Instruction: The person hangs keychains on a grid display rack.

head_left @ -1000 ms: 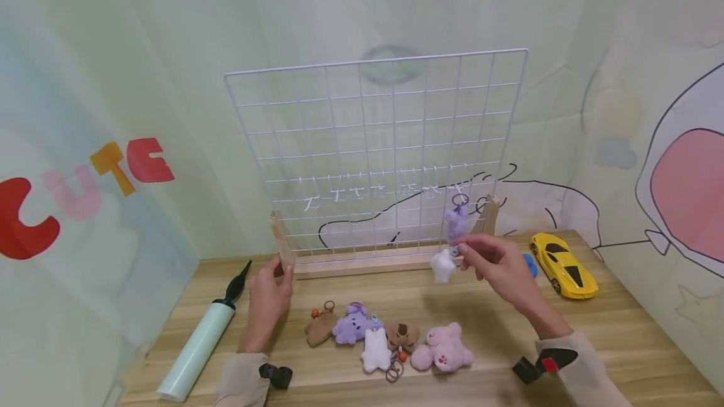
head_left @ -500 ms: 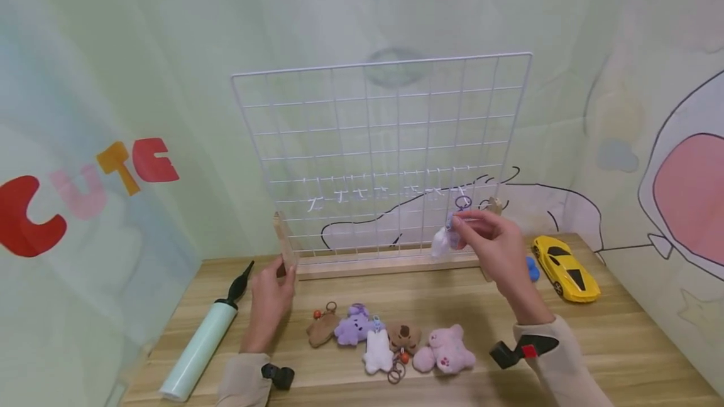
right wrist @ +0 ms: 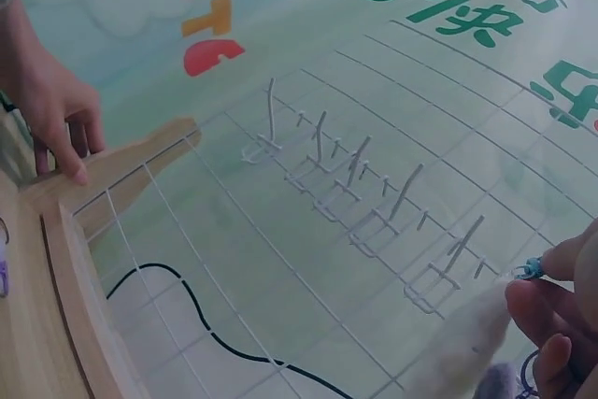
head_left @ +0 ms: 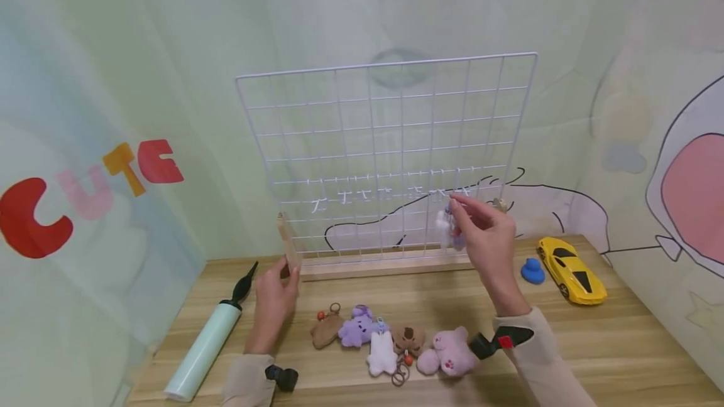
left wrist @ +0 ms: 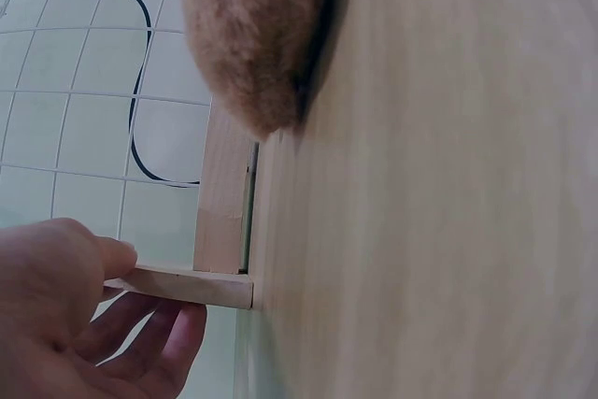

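Observation:
My left hand (head_left: 275, 294) grips the left leg (head_left: 289, 240) of a wooden stand, thumb on one side and fingers on the other in the left wrist view. The stand carries a white wire grid (head_left: 390, 137) with a row of white hooks (head_left: 415, 190). At the grid's right part, my right hand (head_left: 488, 234) pinches the blue clasp (right wrist: 531, 268) of a white plush keychain (head_left: 444, 225) between thumb and fingers. The plush hangs below the fingertips, close to the hooks. A purple plush keychain (right wrist: 495, 382) shows behind it, mostly hidden by the hand.
Several plush keychains lie in front: brown (head_left: 326, 330), purple (head_left: 356, 328), white (head_left: 382, 352), brown bear (head_left: 408, 338) and pink (head_left: 452, 352). A mint hand pump (head_left: 205, 352) lies left. A blue duck (head_left: 533, 271) and yellow toy car (head_left: 571, 271) are at right.
My right hand has risen toward the hooks with the white plush keychain, now in front of the hanging purple one. The left hand keeps its grip on the stand's leg.

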Tool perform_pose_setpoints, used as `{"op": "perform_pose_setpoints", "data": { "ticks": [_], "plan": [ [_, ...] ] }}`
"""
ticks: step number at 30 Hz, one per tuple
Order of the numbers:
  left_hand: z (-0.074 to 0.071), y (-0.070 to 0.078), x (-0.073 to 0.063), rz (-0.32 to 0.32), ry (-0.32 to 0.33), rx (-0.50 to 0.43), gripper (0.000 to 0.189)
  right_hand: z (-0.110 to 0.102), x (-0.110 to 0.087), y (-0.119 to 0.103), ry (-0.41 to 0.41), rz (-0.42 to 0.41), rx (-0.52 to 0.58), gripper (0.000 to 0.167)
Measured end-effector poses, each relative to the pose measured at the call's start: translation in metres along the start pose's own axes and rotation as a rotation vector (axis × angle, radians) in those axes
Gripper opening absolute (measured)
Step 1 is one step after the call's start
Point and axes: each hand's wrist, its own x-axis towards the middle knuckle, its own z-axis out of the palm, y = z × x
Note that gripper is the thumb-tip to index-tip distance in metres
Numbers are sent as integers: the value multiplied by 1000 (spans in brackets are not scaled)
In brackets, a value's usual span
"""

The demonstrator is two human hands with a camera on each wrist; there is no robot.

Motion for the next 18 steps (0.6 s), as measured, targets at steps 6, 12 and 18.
{"op": "perform_pose_setpoints", "data": {
  "ticks": [6, 12, 18],
  "plan": [
    [1, 0, -1, 0, 6, -1, 28, 7, 2, 1, 17, -48, -2, 23],
    [2, 0, -1, -11, 6, 1, 28, 11, 3, 1, 32, -67, 6, 23],
    [0, 0, -1, -8, -4, 0, 29, 13, 3, 1, 45, -79, -1, 24]
  ]
}}
